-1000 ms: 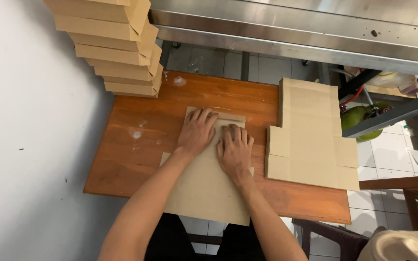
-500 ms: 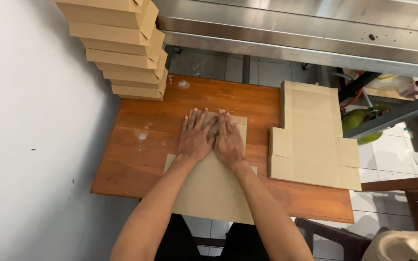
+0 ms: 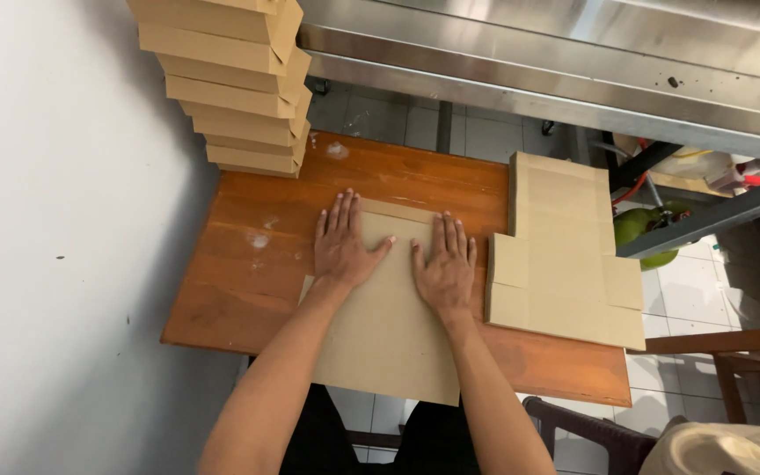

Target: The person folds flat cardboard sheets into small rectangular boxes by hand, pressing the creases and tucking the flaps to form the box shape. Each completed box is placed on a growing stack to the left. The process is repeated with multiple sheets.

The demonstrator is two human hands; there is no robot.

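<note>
My left hand and right hand press flat, fingers spread, on the cardboard: light, stiff, creasable, best taken by its edges.

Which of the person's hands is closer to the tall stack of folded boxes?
The left hand. It lies flat on the cardboard sheet, just below the stack of boxes at the table's far left corner. The right hand presses the same sheet farther right, beside the pile of flat cardboard.
</note>
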